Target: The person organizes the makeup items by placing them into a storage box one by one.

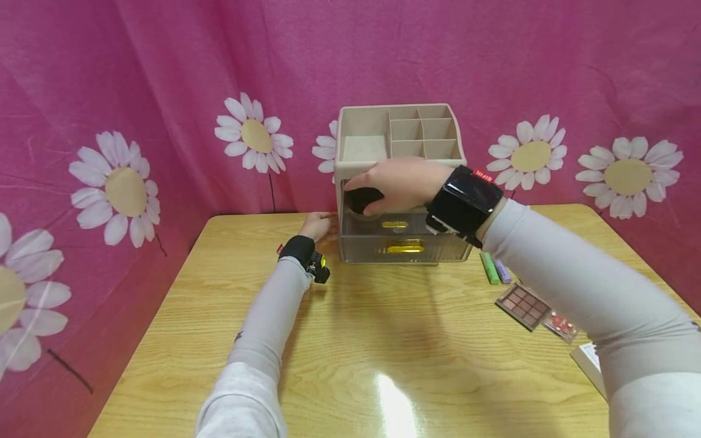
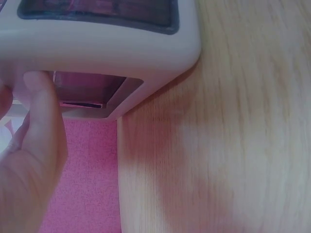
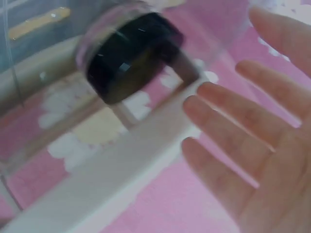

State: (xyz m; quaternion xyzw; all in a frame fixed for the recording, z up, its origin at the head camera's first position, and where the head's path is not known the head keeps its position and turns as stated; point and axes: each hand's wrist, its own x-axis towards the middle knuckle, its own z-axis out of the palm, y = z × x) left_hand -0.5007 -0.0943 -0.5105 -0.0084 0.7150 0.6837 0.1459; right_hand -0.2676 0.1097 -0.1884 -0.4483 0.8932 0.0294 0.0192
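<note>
A beige cosmetics organizer [image 1: 364, 149] with clear, gold-handled drawers stands at the back of the table. My right hand [image 1: 405, 182] reaches to its upper drawer level, beside a round black-lidded jar [image 1: 362, 199]. In the right wrist view the jar [image 3: 126, 58] shows a clear body, and the right hand [image 3: 272, 141] has its fingers straight and spread, apart from the jar. My left hand [image 1: 317, 226] is at the organizer's left side. A straight finger of the left hand [image 2: 36, 150] touches the frame by the side opening in the left wrist view.
To the right lie a green stick [image 1: 490, 269], a purple stick [image 1: 502, 272], an eyeshadow palette [image 1: 523, 306], a small red-and-clear case [image 1: 561, 325] and a white box [image 1: 590, 365]. A pink flowered curtain [image 1: 306, 55] hangs close behind the wooden table [image 1: 350, 365].
</note>
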